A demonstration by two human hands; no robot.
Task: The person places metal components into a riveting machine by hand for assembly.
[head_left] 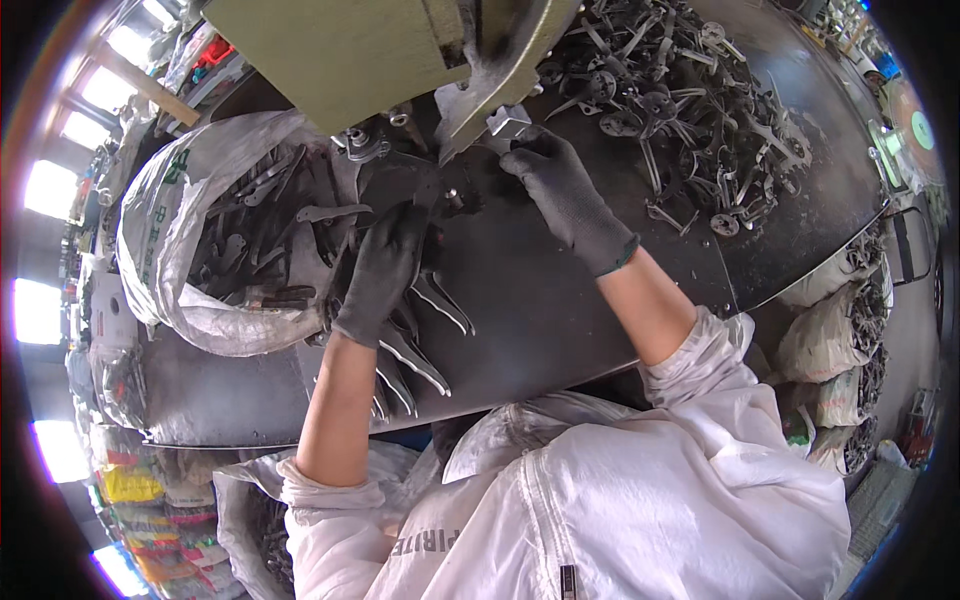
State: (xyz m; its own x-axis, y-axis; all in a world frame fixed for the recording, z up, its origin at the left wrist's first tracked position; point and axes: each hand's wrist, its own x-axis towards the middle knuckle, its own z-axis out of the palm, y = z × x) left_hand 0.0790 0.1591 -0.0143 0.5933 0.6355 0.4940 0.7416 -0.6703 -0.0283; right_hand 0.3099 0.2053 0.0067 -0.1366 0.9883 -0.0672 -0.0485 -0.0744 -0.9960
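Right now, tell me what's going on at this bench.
A person in dark gloves works at a dark metal table under a green press machine. The right hand holds a small metal piece at the machine's tooling. The left hand rests on a stack of flat metal blanks, beside an open sack of blanks. Assembled parts lie piled at right.

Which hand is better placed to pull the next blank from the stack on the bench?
Left, probably. The left hand already rests on the stack of curved metal blanks beside the open sack. The right hand is up at the press, pinching a small metal piece.
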